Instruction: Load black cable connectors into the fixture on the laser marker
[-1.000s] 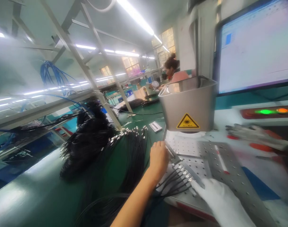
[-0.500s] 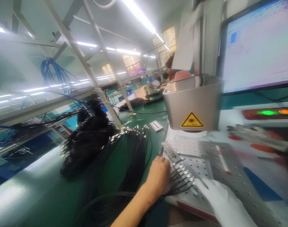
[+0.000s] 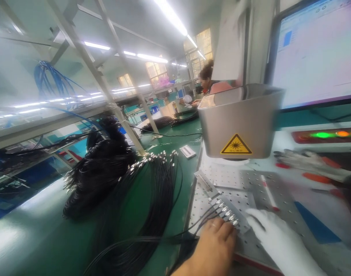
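Note:
A row of silver-ended connectors lies on a metal fixture plate, their black cables trailing left over the platform's edge. My bare left hand is closed over the cables just below the connectors; its fingertips are partly hidden. To the right of the row is my right hand in a white glove, thumb and forefinger apart, with nothing visible between them. Above the fixture stands a metallic laser head bearing a yellow warning triangle.
A long bundle of black cables lies on the green table, beside a large black cable pile. A red-and-white marker and a used glove rest at right. A monitor stands behind; a person sits farther back.
My left hand has moved right and toward me, now over the cables near the closest connectors. My gloved right hand has drawn slightly away from the connectors. The view has shifted a little.

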### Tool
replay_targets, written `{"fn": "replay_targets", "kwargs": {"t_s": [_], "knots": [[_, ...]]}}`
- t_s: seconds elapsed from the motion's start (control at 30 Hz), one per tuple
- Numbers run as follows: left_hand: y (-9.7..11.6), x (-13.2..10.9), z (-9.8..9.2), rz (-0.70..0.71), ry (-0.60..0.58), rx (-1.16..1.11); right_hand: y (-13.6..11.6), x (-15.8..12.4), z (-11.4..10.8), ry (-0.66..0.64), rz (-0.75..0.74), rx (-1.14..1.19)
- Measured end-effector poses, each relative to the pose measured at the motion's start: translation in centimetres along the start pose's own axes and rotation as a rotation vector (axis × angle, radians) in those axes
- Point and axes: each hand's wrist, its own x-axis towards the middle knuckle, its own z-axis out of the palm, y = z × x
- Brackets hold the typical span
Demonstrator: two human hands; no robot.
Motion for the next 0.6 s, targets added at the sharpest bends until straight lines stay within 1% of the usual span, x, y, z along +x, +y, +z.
{"fn": "replay_targets", "kwargs": {"t_s": [0.07, 0.13, 0.2, 0.27, 0.43, 0.5, 0.6], "knots": [[0.1, 0.3, -0.1, 0.015, 0.054, 0.036, -0.9, -0.2, -0.8, -0.056, 0.033, 0.021], [0.3, 0.6, -0.1, 0.021, 0.097, 0.073, -1.3, -0.1, -1.1, -0.070, 0.048, 0.003], [0.5, 0.8, -0.3, 0.026, 0.134, 0.103, -1.3, 0.3, -1.1, -0.033, -0.003, -0.042], [0.8, 1.0, -0.4, 0.031, 0.164, 0.132, -1.5, 0.5, -1.0, -0.036, -0.050, -0.125], [1.3, 1.2, -0.1, 0.029, 0.240, 0.233, -3.6, 0.3, -2.0, -0.238, -0.014, -0.419], [1.5, 1.0, 0.2, 0.006, 0.239, 0.242, -4.4, 0.1, -2.6, -0.277, -0.012, -0.484], [1.5, 0.7, 0.5, 0.017, 0.215, 0.234, -5.0, 0.0, -3.1, -0.299, 0.003, -0.538]]}}
